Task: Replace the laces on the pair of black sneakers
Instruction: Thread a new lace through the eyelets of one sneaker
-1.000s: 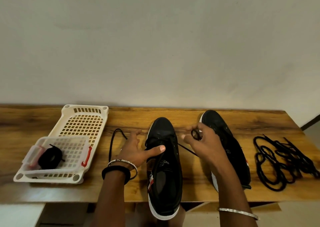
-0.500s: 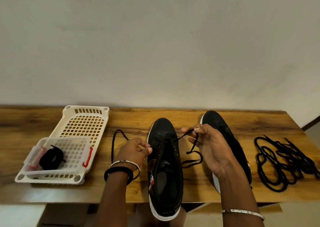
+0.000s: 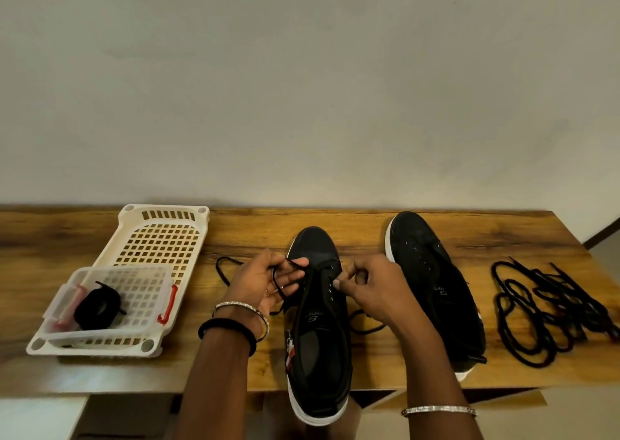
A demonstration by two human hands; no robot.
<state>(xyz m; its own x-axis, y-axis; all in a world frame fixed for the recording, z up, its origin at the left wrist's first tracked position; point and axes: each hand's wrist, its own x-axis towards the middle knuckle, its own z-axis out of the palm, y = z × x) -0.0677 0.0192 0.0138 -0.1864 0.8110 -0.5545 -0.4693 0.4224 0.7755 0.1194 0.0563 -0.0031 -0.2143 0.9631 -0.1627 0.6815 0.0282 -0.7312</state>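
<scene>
Wooden table [image 3: 369,235], sneaker [image 3: 318,339] mid: lace [image 3: 222,266] looks thin, limp & light, L hand [image 3: 265,282] fingers curled round slack, R hand [image 3: 372,292] pinching it by eyelets, prob. at stiffer tip, best hold.

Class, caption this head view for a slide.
Relacing: left hand and right hand thread a lace into one sneaker; the other sneaker lies unlaced beside loose laces.

Domestic room: wooden table [image 3: 362,235], plain wall [image 3: 302,87]
</scene>
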